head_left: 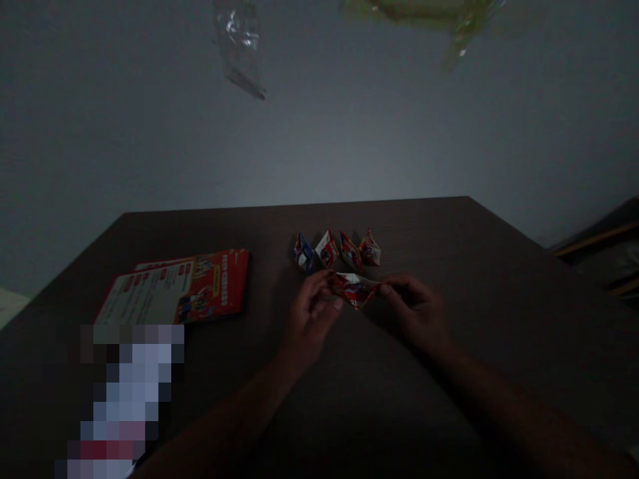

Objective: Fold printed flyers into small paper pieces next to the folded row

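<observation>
Folded paper sits just below and right of the frame's centre, its ends grasped by the fingers of our left hand and right hand, probably keeping its middle spread. Four folded pieces line up beyond; printed sheets lie left, likely leaving us room. Behind our dark worktop rises a dim wall.

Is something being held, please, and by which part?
Yes, a folded red paper piece: the left hand pinches its left end, the right hand its right end.
</observation>
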Demonstrator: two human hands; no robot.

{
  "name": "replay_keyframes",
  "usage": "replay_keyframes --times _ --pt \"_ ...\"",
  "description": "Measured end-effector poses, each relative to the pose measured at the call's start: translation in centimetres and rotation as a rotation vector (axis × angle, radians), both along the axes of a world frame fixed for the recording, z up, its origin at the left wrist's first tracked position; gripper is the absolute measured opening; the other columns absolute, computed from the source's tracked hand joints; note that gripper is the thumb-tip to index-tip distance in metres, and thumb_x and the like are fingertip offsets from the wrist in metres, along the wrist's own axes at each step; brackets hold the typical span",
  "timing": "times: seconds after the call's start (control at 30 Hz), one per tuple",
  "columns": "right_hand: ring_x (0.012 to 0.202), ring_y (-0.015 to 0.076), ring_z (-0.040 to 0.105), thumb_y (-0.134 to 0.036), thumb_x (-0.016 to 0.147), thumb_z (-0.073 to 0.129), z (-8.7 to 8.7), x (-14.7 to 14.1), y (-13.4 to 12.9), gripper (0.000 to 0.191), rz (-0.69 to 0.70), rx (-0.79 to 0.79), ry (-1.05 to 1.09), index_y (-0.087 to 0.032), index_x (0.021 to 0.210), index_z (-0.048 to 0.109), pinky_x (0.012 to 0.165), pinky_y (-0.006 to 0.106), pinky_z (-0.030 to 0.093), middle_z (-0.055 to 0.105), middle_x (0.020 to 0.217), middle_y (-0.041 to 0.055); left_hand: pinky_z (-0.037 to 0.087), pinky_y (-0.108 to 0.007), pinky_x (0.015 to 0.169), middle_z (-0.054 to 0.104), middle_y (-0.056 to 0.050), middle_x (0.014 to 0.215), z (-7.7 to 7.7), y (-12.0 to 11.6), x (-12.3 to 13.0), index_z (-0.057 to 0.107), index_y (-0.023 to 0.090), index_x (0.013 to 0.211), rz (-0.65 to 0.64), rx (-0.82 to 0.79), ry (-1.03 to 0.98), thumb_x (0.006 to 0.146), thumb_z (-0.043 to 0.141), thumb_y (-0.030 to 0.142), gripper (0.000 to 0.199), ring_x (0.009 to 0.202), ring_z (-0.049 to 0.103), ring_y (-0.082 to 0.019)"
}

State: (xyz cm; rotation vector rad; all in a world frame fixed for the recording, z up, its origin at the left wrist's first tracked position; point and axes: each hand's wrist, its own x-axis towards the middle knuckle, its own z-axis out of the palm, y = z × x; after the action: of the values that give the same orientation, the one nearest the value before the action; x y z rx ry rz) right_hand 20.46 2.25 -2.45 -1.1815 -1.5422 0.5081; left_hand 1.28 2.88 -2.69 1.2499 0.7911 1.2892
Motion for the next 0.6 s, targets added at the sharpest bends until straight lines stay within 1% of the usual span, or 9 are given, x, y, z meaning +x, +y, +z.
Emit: replay_keyframes --times 0.1,0.17,0.27,0.33,0.4,0.5,0.6 --pt "0.075 0.0157 0.061 -0.024 0.083 0.060 -0.10 0.11 0.01 0.005 0.059 -0.053 0.018 -0.021 0.084 0.064 0.068 0.026 0.047 0.066 0.081 0.0020 0.048 -0.027 0.077 0.063 -0.006 0.104 0.06 0.14 0.06 0.057 0.019 0.109 0.077 0.018 0.064 0.081 0.060 0.031 0.030 0.093 0.059 -0.018" --pt "0.076 0.0161 0.061 -0.025 0.083 0.061 -0.14 0.10 0.03 0.005 0.081 -0.070 0.021 -0.021 0.083 0.064 0.068 0.027 0.047 0.066 0.081 0.0022 0.048 -0.025 0.071 0.064 -0.005 0.097 0.14 0.26 0.05 0.061 0.018 0.101 0.113 0.028 0.108 0.082 0.059 0.032 0.023 0.083 0.060 -0.015" --pt "0.076 0.0161 0.061 -0.026 0.083 0.061 -0.21 0.09 0.10 0.006 0.096 -0.091 0.045 -0.021 0.083 0.064 0.069 0.027 0.047 0.066 0.081 0.0022 0.045 -0.022 0.063 0.063 -0.003 0.086 0.33 0.35 -0.04 0.065 0.015 0.089 0.168 0.066 0.172 0.082 0.059 0.031 0.018 0.068 0.056 -0.011" --pt "0.076 0.0161 0.061 -0.027 0.083 0.060 -0.23 0.09 0.15 0.007 0.105 -0.104 0.059 -0.021 0.083 0.064 0.069 0.027 0.047 0.066 0.082 0.0026 0.044 -0.021 0.059 0.062 -0.002 0.080 0.39 0.35 -0.10 0.065 0.015 0.084 0.198 0.080 0.177 0.081 0.059 0.031 0.017 0.064 0.054 -0.010" --pt "0.076 0.0160 0.061 -0.027 0.083 0.060 -0.20 0.09 0.19 0.007 0.107 -0.112 0.060 -0.021 0.084 0.063 0.069 0.027 0.047 0.066 0.081 0.0029 0.044 -0.021 0.059 0.063 -0.001 0.077 0.37 0.31 -0.14 0.065 0.016 0.085 0.195 0.058 0.142 0.080 0.061 0.031 0.017 0.064 0.055 -0.011" --pt "0.075 0.0158 0.060 -0.026 0.083 0.060 -0.10 0.08 0.21 0.007 0.112 -0.111 0.029 -0.020 0.083 0.063 0.067 0.027 0.047 0.065 0.080 0.0030 0.046 -0.021 0.062 0.066 -0.002 0.084 0.31 0.24 -0.18 0.064 0.018 0.096 0.149 0.021 0.103 0.079 0.063 0.031 0.021 0.071 0.059 -0.012" --pt "0.075 0.0159 0.060 -0.026 0.083 0.060 0.05 0.03 0.20 0.007 0.129 -0.096 -0.002 -0.020 0.082 0.063 0.068 0.027 0.046 0.065 0.080 0.0030 0.046 -0.022 0.062 0.065 -0.003 0.091 0.37 0.25 -0.23 0.065 0.018 0.097 0.152 0.065 0.157 0.080 0.062 0.031 0.021 0.072 0.059 -0.012"
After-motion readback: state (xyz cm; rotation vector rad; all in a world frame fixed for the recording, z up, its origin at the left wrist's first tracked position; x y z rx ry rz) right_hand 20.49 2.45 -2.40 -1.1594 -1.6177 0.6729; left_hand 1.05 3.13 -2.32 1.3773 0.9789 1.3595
